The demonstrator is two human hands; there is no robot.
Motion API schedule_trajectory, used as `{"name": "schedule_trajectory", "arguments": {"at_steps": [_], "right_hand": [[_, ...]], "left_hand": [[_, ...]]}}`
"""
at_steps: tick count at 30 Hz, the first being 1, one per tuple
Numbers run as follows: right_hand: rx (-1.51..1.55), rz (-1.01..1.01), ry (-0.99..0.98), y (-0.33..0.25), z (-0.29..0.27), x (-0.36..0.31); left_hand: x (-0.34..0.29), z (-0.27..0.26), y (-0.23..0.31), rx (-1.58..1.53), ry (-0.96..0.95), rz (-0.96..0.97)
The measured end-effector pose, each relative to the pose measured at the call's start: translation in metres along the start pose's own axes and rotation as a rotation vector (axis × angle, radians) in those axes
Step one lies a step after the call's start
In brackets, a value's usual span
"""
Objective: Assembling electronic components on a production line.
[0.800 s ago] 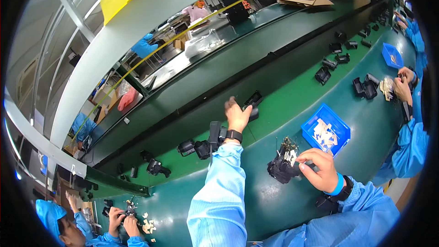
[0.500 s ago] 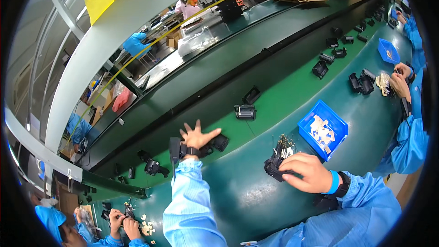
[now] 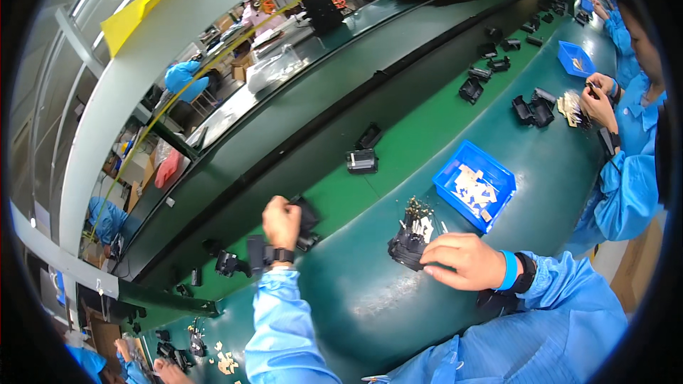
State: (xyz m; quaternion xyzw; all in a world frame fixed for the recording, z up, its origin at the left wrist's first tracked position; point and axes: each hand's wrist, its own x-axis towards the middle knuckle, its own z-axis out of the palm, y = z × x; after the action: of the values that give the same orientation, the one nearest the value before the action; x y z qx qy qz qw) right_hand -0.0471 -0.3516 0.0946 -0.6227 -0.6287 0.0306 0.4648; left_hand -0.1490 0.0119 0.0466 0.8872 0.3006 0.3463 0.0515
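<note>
Over the green belt, my left hand (image 3: 282, 222) is closed on a black plastic housing (image 3: 307, 213), which is blurred by motion. Another black part (image 3: 307, 242) lies just below it. My right hand (image 3: 466, 262) hovers low over the dark green bench, fingers curved and thumb apart, with nothing visible between them. Its fingertips are at the edge of a bundle of black leads (image 3: 407, 249) with white pieces and brassy ends; contact is unclear. Beyond this hand stands a blue bin (image 3: 461, 212) holding small cream-coloured pieces (image 3: 475, 190).
Two black housings (image 3: 363, 161) lie farther along the belt, with several more (image 3: 471, 90) toward the far right. A co-worker's hands (image 3: 601, 103) work at right beside a cream pile (image 3: 570, 108). Another co-worker's hand (image 3: 171, 371) is at lower left. A metal post (image 3: 163, 301) crosses at left.
My left hand has gone from spread fingers to closed on a black housing, raising it. My right hand has drawn slightly back from the black bundle. The whole view has shifted a little.
</note>
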Motion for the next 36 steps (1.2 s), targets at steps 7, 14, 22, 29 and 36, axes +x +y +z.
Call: {"name": "schedule_trajectory", "arguments": {"at_steps": [7, 14, 22, 29, 36], "right_hand": [[-0.119, 0.120, 0.021, 0.016, -0.020, -0.028], [-0.132, 0.011, -0.042, 0.018, -0.007, -0.023], [-0.121, 0.004, -0.143, 0.016, 0.001, -0.019], [-0.155, -0.002, -0.133, 0.018, 0.000, -0.021], [-0.168, 0.005, -0.115, 0.011, 0.002, -0.021]], "left_hand": [[-0.031, -0.072, 0.012, -0.474, -0.569, -0.347], [-0.098, -0.104, 0.055, -0.622, -0.782, -0.427], [-0.113, -0.120, 0.119, 0.141, -0.723, 0.056], [-0.080, -0.125, 0.096, 0.203, -0.827, -0.008], [-0.021, -0.123, -0.025, 0.337, -0.603, -0.410]]}}
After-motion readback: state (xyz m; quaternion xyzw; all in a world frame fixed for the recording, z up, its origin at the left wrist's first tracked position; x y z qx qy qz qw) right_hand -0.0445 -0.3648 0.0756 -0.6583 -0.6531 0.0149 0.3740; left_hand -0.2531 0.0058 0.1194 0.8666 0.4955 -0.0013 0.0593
